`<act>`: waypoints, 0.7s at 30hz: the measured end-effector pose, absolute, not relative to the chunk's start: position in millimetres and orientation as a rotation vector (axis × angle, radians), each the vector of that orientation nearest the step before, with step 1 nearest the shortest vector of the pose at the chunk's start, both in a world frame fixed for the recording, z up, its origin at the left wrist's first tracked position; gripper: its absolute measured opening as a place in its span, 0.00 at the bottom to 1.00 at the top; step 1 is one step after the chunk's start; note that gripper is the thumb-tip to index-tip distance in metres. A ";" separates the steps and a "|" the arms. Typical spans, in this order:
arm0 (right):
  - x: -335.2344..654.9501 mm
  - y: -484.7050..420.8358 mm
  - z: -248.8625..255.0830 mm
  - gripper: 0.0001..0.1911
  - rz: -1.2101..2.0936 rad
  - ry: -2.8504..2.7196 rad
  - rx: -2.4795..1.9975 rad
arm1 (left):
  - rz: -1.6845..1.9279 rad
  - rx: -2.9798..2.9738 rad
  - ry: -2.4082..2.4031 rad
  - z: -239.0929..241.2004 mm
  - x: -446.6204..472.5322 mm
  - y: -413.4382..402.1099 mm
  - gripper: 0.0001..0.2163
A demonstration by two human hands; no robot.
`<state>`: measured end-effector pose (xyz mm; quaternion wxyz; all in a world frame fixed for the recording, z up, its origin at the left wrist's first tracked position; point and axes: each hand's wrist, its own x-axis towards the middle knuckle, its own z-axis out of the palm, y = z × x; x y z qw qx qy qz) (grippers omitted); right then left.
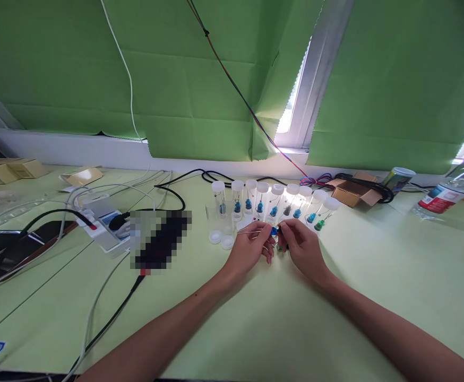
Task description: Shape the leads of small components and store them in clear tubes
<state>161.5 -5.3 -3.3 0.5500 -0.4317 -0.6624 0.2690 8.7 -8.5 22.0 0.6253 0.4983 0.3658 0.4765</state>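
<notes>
My left hand (pixel 250 245) pinches a small blue part (pixel 274 231) between thumb and fingertips; thin pale wires (pixel 251 231) stick out to its left. Close against it, my right hand (pixel 301 245) grips a small dark piece with its fingertips, and the two pieces meet or nearly meet. Something small and green shows under the right fingers, too hidden to name. Just behind both hands stands a row of several clear tubes (pixel 262 199) with white caps, holding blue or green parts with thin wires. Two white caps (pixel 215 236) lie left of my hands by clear tubes without caps.
At left are a white power strip (pixel 108 225) with plugs, tangled cables and a blurred-out dark object (pixel 162 241). An open cardboard box (pixel 353 190), a can (pixel 398 179) and a plastic bottle (pixel 450 191) stand at the back right. Green blinds (pixel 200 79) hang behind the table.
</notes>
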 end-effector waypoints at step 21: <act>162.1 -5.0 -3.3 0.13 0.687 -1.592 -1.028 | 0.993 1.210 0.801 15.0 9.4 -7.7 0.18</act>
